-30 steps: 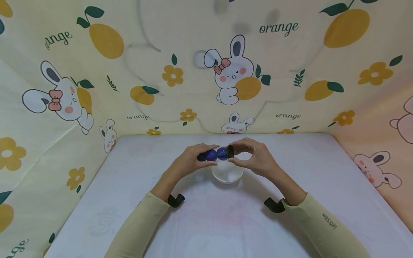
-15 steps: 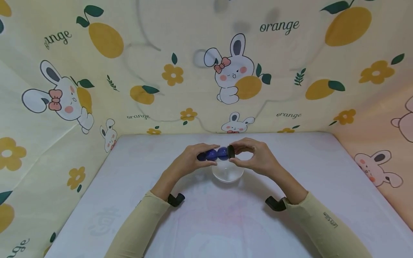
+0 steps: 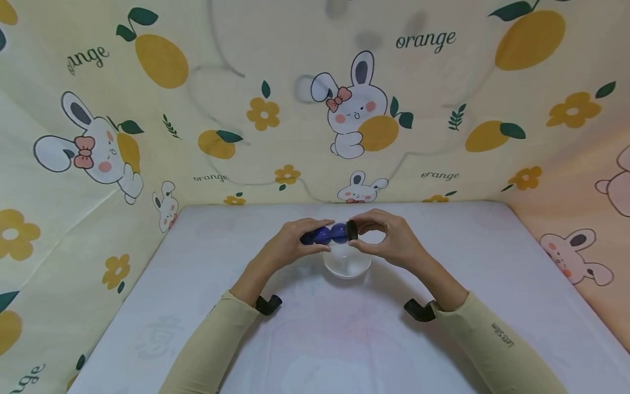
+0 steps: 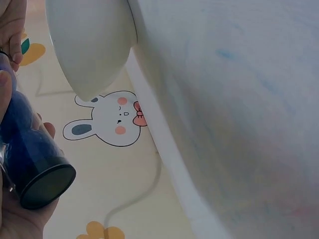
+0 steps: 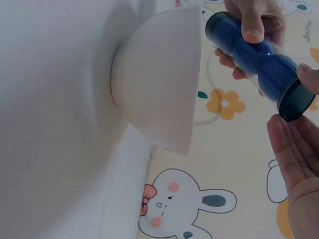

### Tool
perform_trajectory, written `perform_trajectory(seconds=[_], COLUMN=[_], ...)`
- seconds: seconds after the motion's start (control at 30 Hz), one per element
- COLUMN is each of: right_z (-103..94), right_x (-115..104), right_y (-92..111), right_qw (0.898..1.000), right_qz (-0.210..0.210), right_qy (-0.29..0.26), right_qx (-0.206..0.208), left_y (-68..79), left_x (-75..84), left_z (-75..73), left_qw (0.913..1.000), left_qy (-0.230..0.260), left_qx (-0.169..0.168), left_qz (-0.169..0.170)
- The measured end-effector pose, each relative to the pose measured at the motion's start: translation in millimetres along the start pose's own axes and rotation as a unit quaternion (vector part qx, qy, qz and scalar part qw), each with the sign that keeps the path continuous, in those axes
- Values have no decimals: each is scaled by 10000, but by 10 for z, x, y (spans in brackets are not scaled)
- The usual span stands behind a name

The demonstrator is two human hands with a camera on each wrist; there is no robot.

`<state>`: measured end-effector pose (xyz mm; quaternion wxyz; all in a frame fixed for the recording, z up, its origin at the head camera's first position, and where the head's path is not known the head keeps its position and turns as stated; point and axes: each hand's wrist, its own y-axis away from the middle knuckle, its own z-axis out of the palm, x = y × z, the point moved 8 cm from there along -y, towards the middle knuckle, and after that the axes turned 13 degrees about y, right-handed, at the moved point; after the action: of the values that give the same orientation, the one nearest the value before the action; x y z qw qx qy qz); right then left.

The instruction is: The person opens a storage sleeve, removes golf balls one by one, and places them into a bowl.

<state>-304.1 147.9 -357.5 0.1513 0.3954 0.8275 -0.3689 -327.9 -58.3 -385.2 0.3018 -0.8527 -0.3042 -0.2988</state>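
Note:
A clear tube of blue balls [image 3: 339, 234] lies nearly level in the air between my hands, with a dark cap at each end. My left hand [image 3: 291, 241] grips its left part, thumb below and fingers above in the head view. With thumb and fingertips, my right hand [image 3: 394, 236] pinches the dark round cap [image 5: 297, 100] at the right end. The left hand's palm lies close by the other cap [image 4: 49, 186] in the left wrist view. Below the tube a white bowl [image 3: 347, 267] stands upright on the table, its far rim partly hidden by the tube and hands.
The table [image 3: 339, 339] has a whitish cloth. Behind it hangs a cream curtain [image 3: 295, 49] printed with rabbits and oranges, which also runs along both sides. A black wrist mount [image 3: 268, 305] sits below the left hand and another black mount [image 3: 419, 311] below the right.

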Motion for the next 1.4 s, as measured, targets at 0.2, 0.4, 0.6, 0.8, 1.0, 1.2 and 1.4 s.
perform_trajectory(seconds=[0.2, 0.4, 0.6, 0.8, 1.0, 1.2, 1.4], right_z=[-18, -25, -30, -24, -14, -19, -12], right_x=[-26, -36, -21, -30, -15, 3, 22], right_y=[4, -11, -25, -28, -23, -15, -2], right_qw=[9997, 9997, 9997, 9997, 9996, 9994, 9992], right_qz=[-47, -61, -29, -75, -147, -236, -314], right_qy=[130, 227, 220, 194, 140, 109, 7], right_qx=[185, 118, -54, -163, -200, -223, -264], left_y=[-15, -19, -18, -10, -4, -2, -4], left_x=[23, 10, 8, -11, -16, 1, -1], left_z=[-9, -11, -16, -10, -3, 4, 17], left_qw=[10000, 10000, 10000, 10000, 9999, 9999, 9997], left_qy=[-21, -22, 19, 38, 35, 69, 88], left_qx=[34, 1, -29, -66, -83, -139, -208], left_qz=[1, -25, -9, 27, 56, 25, 32])
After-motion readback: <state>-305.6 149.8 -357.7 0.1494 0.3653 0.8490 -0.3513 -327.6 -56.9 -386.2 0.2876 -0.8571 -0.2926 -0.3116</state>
